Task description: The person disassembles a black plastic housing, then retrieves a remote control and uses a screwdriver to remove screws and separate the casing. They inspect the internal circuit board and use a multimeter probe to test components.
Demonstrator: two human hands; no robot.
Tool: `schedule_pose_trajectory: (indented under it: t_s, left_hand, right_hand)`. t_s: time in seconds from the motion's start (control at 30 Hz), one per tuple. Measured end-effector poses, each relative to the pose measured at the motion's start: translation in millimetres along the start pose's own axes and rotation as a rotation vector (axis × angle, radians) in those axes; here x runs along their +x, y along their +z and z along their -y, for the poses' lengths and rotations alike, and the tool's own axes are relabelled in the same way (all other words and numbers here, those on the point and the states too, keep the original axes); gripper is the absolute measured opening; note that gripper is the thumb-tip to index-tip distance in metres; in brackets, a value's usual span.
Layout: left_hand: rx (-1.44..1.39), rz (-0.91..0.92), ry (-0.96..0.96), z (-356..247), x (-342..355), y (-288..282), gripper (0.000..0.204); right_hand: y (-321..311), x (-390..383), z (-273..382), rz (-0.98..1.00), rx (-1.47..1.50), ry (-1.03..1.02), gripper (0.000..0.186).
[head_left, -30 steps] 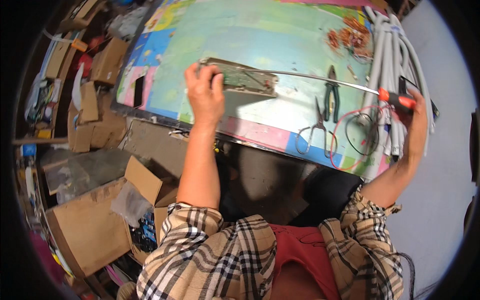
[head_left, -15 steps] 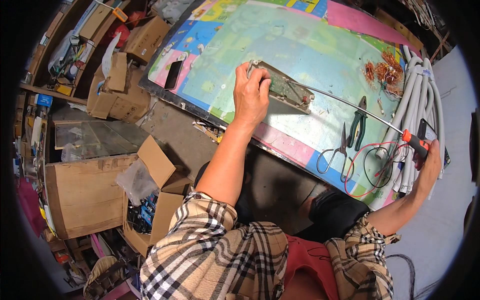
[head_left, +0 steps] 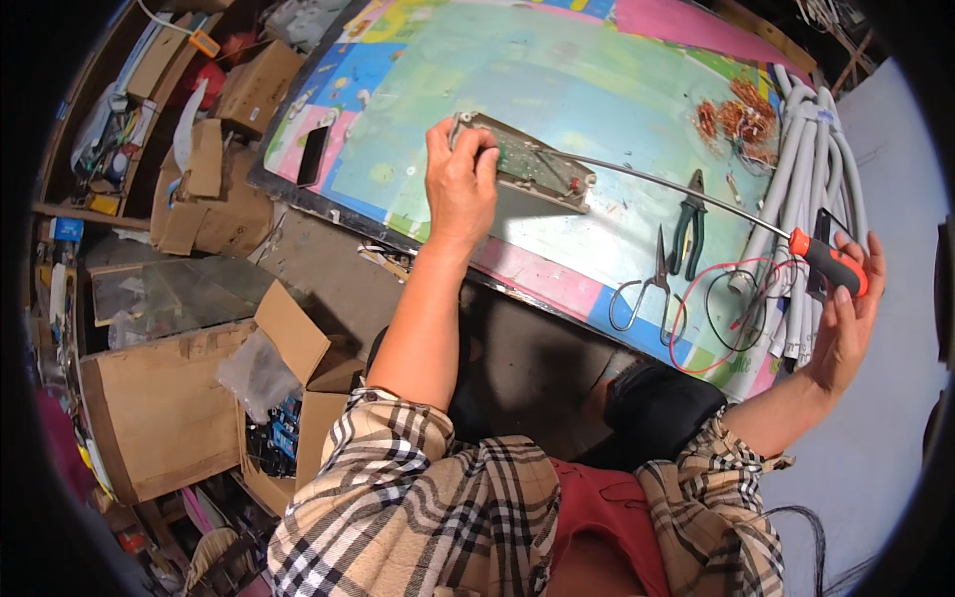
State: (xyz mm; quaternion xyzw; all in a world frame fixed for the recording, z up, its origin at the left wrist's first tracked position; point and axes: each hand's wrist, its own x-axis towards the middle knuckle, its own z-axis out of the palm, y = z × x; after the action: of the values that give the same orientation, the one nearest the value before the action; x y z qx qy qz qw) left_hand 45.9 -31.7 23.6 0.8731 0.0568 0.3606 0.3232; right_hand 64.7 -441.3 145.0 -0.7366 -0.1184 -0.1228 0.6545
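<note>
My left hand (head_left: 460, 189) is closed on the left end of a long, shallow grey casing (head_left: 545, 195), which is tilted over the table. Inside the casing lies a green circuit board (head_left: 509, 157), partly hidden by my fingers. At far right, my right hand (head_left: 846, 336) holds the red-and-black handle of a long screwdriver (head_left: 831, 264) between thumb and fingers, the other fingers loosely extended. Its thin shaft runs left across the table, and the tip reaches into the casing, where the exact contact point cannot be made out.
Green-handled pliers (head_left: 688, 234), scissors (head_left: 652, 298) and red and black leads (head_left: 711, 313) lie near the right hand. Beyond are copper wire scraps (head_left: 741, 117) and bundled grey tubes (head_left: 804, 189). A phone (head_left: 313, 156) rests at the table's left; cardboard boxes (head_left: 323, 423) stand on the floor.
My right hand's fingers have loosened and spread around the screwdriver handle. The left hand keeps its hold on the casing. The whole view has shifted slightly.
</note>
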Motion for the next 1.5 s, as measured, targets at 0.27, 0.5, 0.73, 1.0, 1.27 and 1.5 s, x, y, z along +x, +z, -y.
schedule_pose_trajectory:
  t_s: [0.27, 0.5, 0.73, 1.0, 1.27, 1.5]
  left_hand:
    - [-0.004, 0.034, -0.019, -4, 1, -4, 0.012]
    - [-0.015, 0.017, -0.043, -4, -1, -1, 0.012]
    - [0.003, 0.021, -0.034, -3, -1, -2, 0.011]
    - [0.016, 0.012, -0.011, -4, 0, -1, 0.012]
    - [0.023, 0.022, -0.051, -5, -1, -2, 0.013]
    - [0.014, 0.026, -0.054, -6, 0, -2, 0.013]
  right_hand:
    - [-22, 12, -17, -0.037, -0.258, 0.388, 0.053]
    - [8, 7, -2, -0.107, 0.059, 0.211, 0.041]
    - [-1, 8, -10, -0.303, -0.101, 0.118, 0.017]
    - [6, 7, -8, -0.241, -0.112, 0.12, 0.015]
    - [13, 6, -2, -0.251, -0.11, 0.108, 0.015]
    - [14, 6, -3, -0.236, -0.113, 0.111, 0.015]
